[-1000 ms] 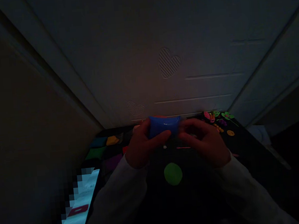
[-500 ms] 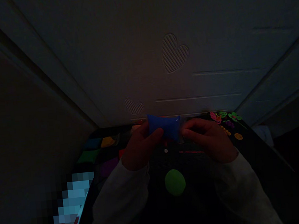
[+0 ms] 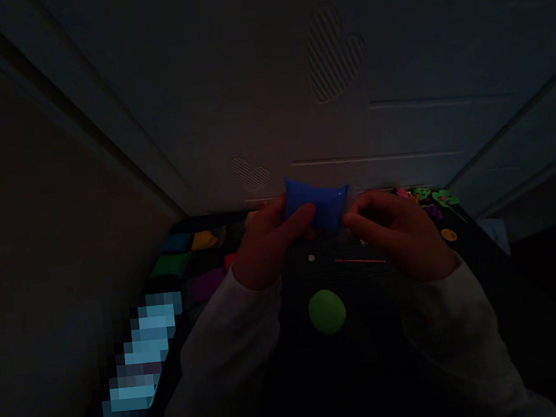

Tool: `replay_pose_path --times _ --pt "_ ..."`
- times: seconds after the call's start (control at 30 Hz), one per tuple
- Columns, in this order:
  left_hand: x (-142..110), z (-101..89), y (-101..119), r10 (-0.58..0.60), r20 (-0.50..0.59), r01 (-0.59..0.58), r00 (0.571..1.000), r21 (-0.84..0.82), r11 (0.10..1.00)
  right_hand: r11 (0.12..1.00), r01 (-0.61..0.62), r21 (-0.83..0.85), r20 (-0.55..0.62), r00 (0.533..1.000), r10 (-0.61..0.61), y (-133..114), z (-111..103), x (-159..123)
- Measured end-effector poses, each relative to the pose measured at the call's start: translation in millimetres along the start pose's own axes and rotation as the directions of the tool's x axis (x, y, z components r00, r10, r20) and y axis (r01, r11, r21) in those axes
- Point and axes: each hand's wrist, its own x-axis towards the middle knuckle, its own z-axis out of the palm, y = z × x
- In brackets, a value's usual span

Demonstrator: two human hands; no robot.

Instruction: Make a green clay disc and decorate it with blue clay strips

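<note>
1. The left hand (image 3: 264,246) grips a blue packet (image 3: 324,207), its thumb across the front.
2. The right hand (image 3: 406,235) has thumb and forefinger brought together at the packet's right end; whether they pinch it is too dark to tell.
3. Below the fingers of both hands, between the wrists, lies a green ball (image 3: 327,312).
4. Nearer the fingers are a small white piece (image 3: 311,258) and a thin red stick (image 3: 360,261).
5. Beyond the left fingers, leftward, lie coloured packs (image 3: 208,285); rightward of the right fingers, an orange disc (image 3: 449,235).
</note>
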Motion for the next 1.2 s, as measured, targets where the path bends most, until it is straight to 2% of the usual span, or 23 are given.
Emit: replay_pose_path --times 0.07,0.13,0.17,0.23,0.27,0.33,0.37,0.4,0.43,0.47,0.6,0.73,0.97,1.1,1.2 --pt "1 2.6 3 0.064 -0.088 -0.055 0.994 0.102 0.993 1.000 0.024 -0.017 -0.037 0.999 -0.024 3 -1 1" --pt "2 3.8 6 0.174 -0.180 -0.127 0.968 0.242 0.962 0.999 0.031 -0.022 -0.118 0.992 -0.034 7 -5 3" --pt "2 3.8 6 0.219 -0.198 -0.147 0.956 0.325 0.934 0.999 0.028 -0.019 -0.169 0.985 -0.031 9 -8 4" --pt "0 3.0 1 0.245 -0.134 -0.145 0.960 0.512 0.847 1.000 0.017 0.002 -0.278 0.961 -0.016 13 -17 6" --pt "-2 2.7 -4 0.217 -0.060 -0.136 0.974 0.610 0.781 1.000 0.008 0.016 -0.327 0.945 -0.003 14 -22 6" --pt "-10 2.8 -21 0.077 0.117 -0.140 0.990 0.779 0.612 0.999 0.003 0.042 -0.426 0.905 0.015 17 -33 6" --pt "-16 3.2 -32 -0.035 0.206 -0.157 0.978 0.833 0.531 0.999 0.004 0.054 -0.469 0.883 0.022 18 -39 6" --pt "-23 3.6 -44 -0.140 0.252 -0.165 0.957 0.877 0.451 0.998 0.013 0.069 -0.509 0.860 0.024 19 -44 5" --pt "-30 3.9 -56 -0.233 0.268 -0.168 0.935 0.912 0.375 0.996 0.035 0.079 -0.554 0.832 0.015 20 -49 4" --pt "-38 4.0 -67 -0.269 0.255 -0.153 0.929 0.925 0.348 0.995 0.062 0.082 -0.595 0.804 -0.001 21 -54 3" --pt "-64 3.3 -95 -0.299 0.206 -0.118 0.932 0.951 0.287 0.989 0.140 0.045 -0.696 0.715 -0.069 25 -71 1" --pt "-74 4.5 -101 -0.299 0.167 -0.062 0.940 0.942 0.330 0.977 0.211 0.020 -0.752 0.648 -0.124 28 -81 1" --pt "-66 6.5 -102 -0.333 0.124 0.039 0.935 0.897 0.441 0.963 0.257 0.081 -0.780 0.618 -0.099 27 -85 0" --pt "-61 4.0 -104 -0.392 0.125 0.127 0.912 0.821 0.557 0.965 0.247 0.092 -0.798 0.598 -0.077 28 -88 1" --pt "-56 -1.5 -105 -0.426 0.136 0.199 0.894 0.732 0.652 0.964 0.242 0.109 -0.795 0.604 -0.062 30 -91 1"
